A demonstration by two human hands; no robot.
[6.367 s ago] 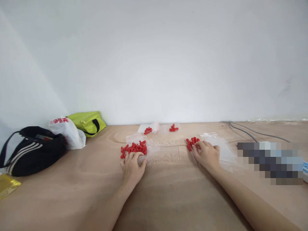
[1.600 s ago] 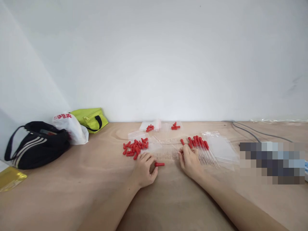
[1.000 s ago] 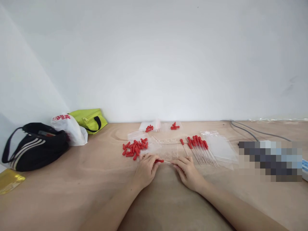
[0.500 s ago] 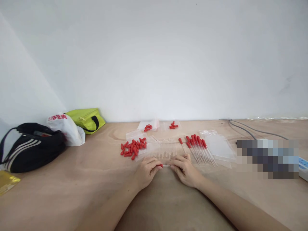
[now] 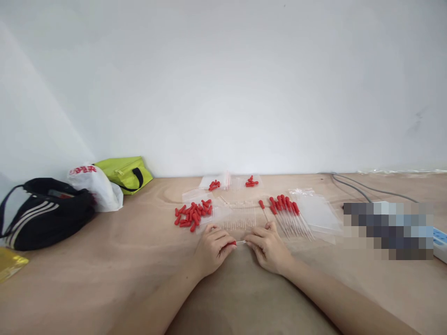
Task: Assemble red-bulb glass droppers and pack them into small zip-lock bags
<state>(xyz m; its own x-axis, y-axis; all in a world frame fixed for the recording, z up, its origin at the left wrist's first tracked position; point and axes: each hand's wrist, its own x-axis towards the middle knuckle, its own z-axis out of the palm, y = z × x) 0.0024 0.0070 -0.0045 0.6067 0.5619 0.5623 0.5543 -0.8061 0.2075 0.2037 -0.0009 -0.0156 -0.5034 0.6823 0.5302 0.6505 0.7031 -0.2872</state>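
My left hand (image 5: 211,246) pinches a red rubber bulb (image 5: 232,243) just above the wooden table (image 5: 104,279). My right hand (image 5: 267,246) pinches a thin clear glass tube (image 5: 241,242) whose end meets the bulb between the two hands. A loose heap of red bulbs (image 5: 193,215) lies just beyond my left hand. A row of bare clear tubes (image 5: 240,217) lies beyond both hands. Finished droppers with red tops (image 5: 284,211) lie in a row beyond my right hand.
Clear plastic bags (image 5: 316,211) lie right of the droppers; two small bags with red bulbs (image 5: 232,184) sit near the wall. A black striped bag (image 5: 45,216), white plastic bag (image 5: 94,186) and lime-green pouch (image 5: 124,173) stand at left. Grey cables (image 5: 352,186) and a power strip (image 5: 440,244) are at right.
My left hand picked one bulb from the table and my right hand brought a tube from the row; both drew together and now hold the two pieces end to end.
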